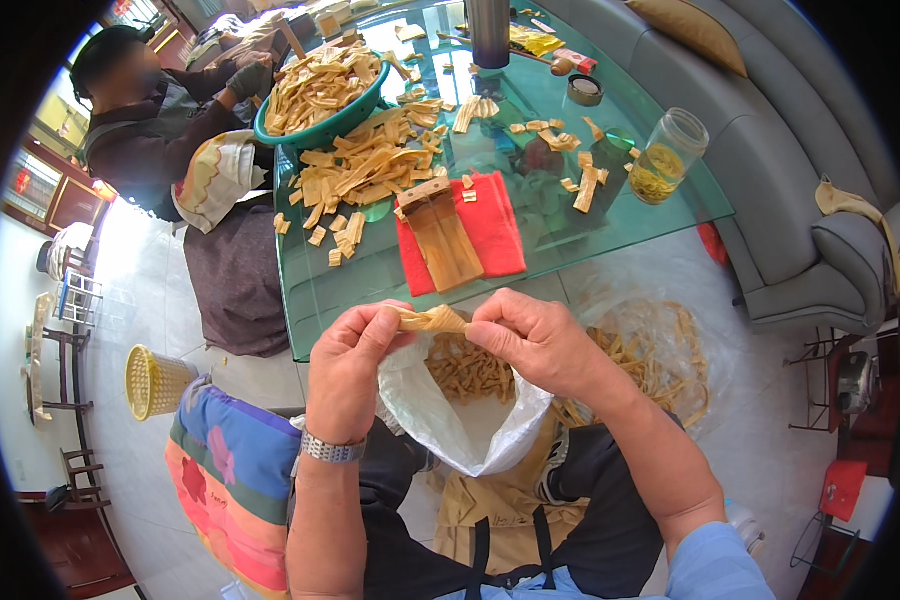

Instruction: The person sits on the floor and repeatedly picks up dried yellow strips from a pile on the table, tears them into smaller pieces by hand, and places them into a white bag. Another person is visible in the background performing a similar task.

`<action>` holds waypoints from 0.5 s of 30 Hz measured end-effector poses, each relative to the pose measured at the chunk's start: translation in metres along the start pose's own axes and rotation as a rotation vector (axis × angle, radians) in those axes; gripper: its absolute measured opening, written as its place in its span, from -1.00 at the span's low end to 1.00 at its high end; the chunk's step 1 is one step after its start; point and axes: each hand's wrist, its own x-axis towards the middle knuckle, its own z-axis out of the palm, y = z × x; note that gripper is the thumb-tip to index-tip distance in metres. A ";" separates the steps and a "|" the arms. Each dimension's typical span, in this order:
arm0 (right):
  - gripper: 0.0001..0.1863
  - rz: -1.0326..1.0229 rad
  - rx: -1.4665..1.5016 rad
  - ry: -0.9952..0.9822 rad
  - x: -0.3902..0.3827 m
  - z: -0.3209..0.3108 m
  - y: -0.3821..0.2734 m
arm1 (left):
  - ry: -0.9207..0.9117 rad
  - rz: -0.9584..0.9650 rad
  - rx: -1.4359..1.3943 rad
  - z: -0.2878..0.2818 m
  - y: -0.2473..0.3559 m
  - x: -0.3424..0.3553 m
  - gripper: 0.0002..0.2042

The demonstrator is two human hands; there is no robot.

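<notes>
Between my two hands stretches a short, twisted tan strip (433,319). Thumb and fingers of my left hand (355,345) pinch its left end, and my right hand (532,340) grips the other end. Under them a white sack (455,440) stands open between my knees, with many small tan pieces (470,372) inside. Just beyond my hands, a wooden board with a raised block (448,245) lies on a red cloth (500,232) at the table's near edge.
Loose tan strips (370,165) cover the left of the glass table (560,240), beside a heaped green basin (370,103). A jar of yellowish liquid (667,160) stands at right. A clear bag of strips (660,350) lies on the floor. Another person (160,120) sits at left.
</notes>
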 end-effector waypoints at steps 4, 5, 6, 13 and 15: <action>-0.88 -0.009 -0.110 0.019 -0.002 0.003 -0.006 | -0.001 0.541 0.848 0.022 0.010 -0.007 -0.76; -0.88 -0.052 -0.109 0.017 -0.002 0.006 -0.003 | -0.002 0.705 1.077 0.030 0.011 -0.012 -0.73; -0.88 -0.096 -0.108 0.014 -0.002 0.009 0.004 | -0.161 0.699 1.102 0.031 0.005 -0.013 -0.63; -0.85 -0.125 -0.179 -0.033 -0.001 0.015 0.017 | -0.290 0.275 0.973 0.035 -0.021 -0.005 -0.83; -0.82 -0.106 -0.208 -0.185 -0.005 0.009 0.017 | -0.513 0.098 0.864 0.023 -0.013 -0.008 -0.89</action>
